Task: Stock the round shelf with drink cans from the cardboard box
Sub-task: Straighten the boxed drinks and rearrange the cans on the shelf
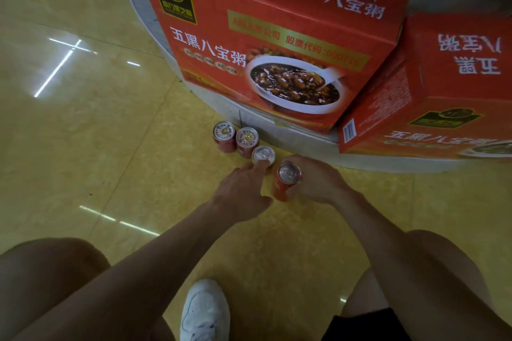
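Observation:
Several red drink cans stand in a row on the yellow floor beside the round shelf's grey base (pixel 249 116). Two cans with printed lids (pixel 224 135) (pixel 247 141) stand at the left of the row. My left hand (pixel 241 191) touches the third can (pixel 263 154) near its silver lid; most of that can is hidden behind the fingers. My right hand (pixel 315 180) grips a fourth red can (pixel 286 181), which leans slightly. A big red cardboard box (pixel 277 36) with a yellow handle sits on the shelf above.
A second red cardboard box (pixel 432 97) lies on the shelf to the right, its print upside down. My white shoe (pixel 205 310) and both knees fill the bottom of the view. Glossy yellow floor tiles (pixel 83 133) stretch to the left.

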`<state>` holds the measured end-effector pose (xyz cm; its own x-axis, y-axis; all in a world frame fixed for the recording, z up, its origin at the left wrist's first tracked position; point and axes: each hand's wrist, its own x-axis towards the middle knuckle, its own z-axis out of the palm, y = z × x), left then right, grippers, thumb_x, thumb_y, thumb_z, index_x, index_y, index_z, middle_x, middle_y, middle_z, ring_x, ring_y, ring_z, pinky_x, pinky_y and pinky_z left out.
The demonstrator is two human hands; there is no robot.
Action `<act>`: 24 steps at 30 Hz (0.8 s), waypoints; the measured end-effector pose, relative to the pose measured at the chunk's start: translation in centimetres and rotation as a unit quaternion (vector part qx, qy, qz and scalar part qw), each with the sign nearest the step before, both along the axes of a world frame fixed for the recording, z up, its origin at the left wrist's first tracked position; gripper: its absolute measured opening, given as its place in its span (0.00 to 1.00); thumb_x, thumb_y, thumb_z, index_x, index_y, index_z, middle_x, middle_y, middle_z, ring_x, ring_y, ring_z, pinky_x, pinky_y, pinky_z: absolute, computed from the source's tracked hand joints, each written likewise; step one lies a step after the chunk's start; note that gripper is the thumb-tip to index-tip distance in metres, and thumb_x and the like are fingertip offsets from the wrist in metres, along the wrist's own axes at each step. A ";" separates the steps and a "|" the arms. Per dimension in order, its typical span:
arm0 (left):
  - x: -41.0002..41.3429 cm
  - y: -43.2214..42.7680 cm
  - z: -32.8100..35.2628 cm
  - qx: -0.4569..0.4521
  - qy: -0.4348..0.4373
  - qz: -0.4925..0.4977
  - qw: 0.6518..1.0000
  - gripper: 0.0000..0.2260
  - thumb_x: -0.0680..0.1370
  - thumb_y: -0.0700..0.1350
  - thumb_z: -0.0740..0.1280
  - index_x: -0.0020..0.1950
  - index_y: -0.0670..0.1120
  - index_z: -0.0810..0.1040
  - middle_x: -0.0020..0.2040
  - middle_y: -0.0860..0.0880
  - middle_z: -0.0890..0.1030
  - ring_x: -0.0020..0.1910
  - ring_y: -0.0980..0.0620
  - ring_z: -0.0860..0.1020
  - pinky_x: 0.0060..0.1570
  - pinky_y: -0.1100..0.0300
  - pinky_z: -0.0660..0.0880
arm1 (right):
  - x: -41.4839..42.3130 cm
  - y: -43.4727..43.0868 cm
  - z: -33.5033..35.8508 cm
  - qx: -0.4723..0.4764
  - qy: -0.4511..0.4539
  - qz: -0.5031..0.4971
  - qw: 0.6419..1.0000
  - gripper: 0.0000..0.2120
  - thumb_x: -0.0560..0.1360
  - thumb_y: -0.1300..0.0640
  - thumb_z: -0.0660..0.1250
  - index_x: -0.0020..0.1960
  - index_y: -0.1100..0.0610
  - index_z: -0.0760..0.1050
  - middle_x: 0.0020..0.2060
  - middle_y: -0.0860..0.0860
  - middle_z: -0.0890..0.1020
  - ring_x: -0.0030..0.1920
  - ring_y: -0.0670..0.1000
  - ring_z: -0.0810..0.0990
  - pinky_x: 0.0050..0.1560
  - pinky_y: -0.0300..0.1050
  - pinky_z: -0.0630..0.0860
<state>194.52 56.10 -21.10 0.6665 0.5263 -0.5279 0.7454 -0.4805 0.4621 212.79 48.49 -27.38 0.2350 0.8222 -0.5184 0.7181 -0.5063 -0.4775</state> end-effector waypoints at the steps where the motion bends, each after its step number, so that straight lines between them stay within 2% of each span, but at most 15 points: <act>1: 0.1 0.2 0.0 -0.015 -0.004 0.002 1.000 0.34 0.76 0.50 0.73 0.77 0.49 0.60 0.67 0.44 0.73 0.65 0.43 0.73 0.60 0.51 0.72 | 0.4 0.1 1.2 0.005 0.011 0.013 1.000 0.29 0.61 0.44 0.77 0.59 0.36 0.72 0.52 0.38 0.81 0.51 0.46 0.80 0.50 0.50 0.78; 4: 0.7 0.3 0.0 -0.074 -0.058 0.013 0.996 0.36 0.74 0.47 0.76 0.77 0.49 0.61 0.69 0.46 0.73 0.67 0.45 0.74 0.61 0.54 0.72 | 1.2 0.1 4.7 0.050 0.047 0.008 0.998 0.28 0.63 0.43 0.77 0.60 0.36 0.73 0.53 0.37 0.81 0.52 0.43 0.80 0.53 0.51 0.78; 6: 1.2 0.4 0.1 -0.119 -0.126 0.046 0.984 0.39 0.71 0.45 0.79 0.76 0.50 0.61 0.66 0.50 0.75 0.63 0.49 0.76 0.61 0.52 0.75 | 1.5 0.0 6.4 0.082 0.104 -0.013 0.991 0.26 0.64 0.41 0.77 0.59 0.38 0.74 0.52 0.38 0.82 0.51 0.40 0.81 0.52 0.49 0.79; 9: 1.5 0.5 0.4 -0.179 -0.174 0.091 0.964 0.43 0.71 0.44 0.80 0.78 0.55 0.57 0.64 0.56 0.76 0.60 0.57 0.76 0.55 0.63 0.76 | 2.2 -0.3 8.2 0.115 0.161 -0.045 0.979 0.25 0.66 0.41 0.77 0.62 0.40 0.76 0.52 0.38 0.83 0.51 0.36 0.80 0.50 0.40 0.76; 13: 1.4 0.2 0.6 -0.191 -0.195 0.144 0.951 0.39 0.69 0.52 0.80 0.75 0.57 0.63 0.63 0.55 0.78 0.60 0.56 0.78 0.60 0.52 0.78 | 2.4 -0.5 10.0 0.161 0.196 -0.083 0.964 0.26 0.69 0.39 0.76 0.65 0.41 0.75 0.56 0.38 0.82 0.54 0.37 0.80 0.52 0.38 0.76; 16: 1.9 -0.3 1.3 -0.199 -0.219 0.183 0.938 0.33 0.69 0.51 0.81 0.69 0.57 0.68 0.59 0.56 0.80 0.56 0.60 0.79 0.57 0.56 0.79 | 2.1 -0.4 10.7 0.192 0.204 -0.100 0.955 0.27 0.70 0.38 0.74 0.67 0.42 0.73 0.58 0.38 0.81 0.55 0.35 0.79 0.50 0.32 0.74; 19: 2.3 -0.3 1.6 -0.222 -0.261 0.221 0.913 0.32 0.67 0.50 0.82 0.66 0.58 0.71 0.54 0.57 0.83 0.53 0.59 0.82 0.57 0.53 0.81 | 1.9 -0.6 11.1 0.209 0.219 -0.122 0.945 0.28 0.72 0.34 0.68 0.70 0.41 0.71 0.61 0.38 0.79 0.59 0.35 0.78 0.57 0.36 0.74; 21: 2.4 -0.2 1.7 -0.225 -0.275 0.229 0.906 0.32 0.66 0.51 0.83 0.65 0.58 0.72 0.54 0.55 0.83 0.54 0.57 0.82 0.56 0.50 0.82 | 1.9 -0.9 11.4 0.217 0.253 -0.140 0.932 0.25 0.76 0.37 0.64 0.71 0.43 0.71 0.61 0.38 0.80 0.61 0.34 0.77 0.59 0.34 0.74; 23: 2.3 -0.1 1.8 -0.220 -0.284 0.233 0.904 0.31 0.66 0.53 0.83 0.64 0.57 0.73 0.54 0.53 0.83 0.54 0.55 0.82 0.55 0.50 0.82 | 1.6 -1.0 11.7 0.222 0.278 -0.148 0.923 0.23 0.78 0.40 0.62 0.71 0.45 0.71 0.60 0.37 0.81 0.60 0.33 0.77 0.56 0.30 0.74; 24: 2.3 -0.2 2.1 -0.219 -0.289 0.237 0.902 0.30 0.66 0.53 0.82 0.64 0.57 0.73 0.54 0.53 0.83 0.54 0.55 0.82 0.55 0.51 0.82 | 1.3 -1.1 11.7 0.224 0.283 -0.147 0.921 0.24 0.78 0.40 0.63 0.72 0.44 0.71 0.61 0.37 0.80 0.61 0.34 0.77 0.57 0.32 0.74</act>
<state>196.79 55.87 -19.04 0.6516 0.6498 -0.3913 0.3939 0.1509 0.9067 214.11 47.43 -15.73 0.2778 0.9275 -0.2501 0.1527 -0.2996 -0.9418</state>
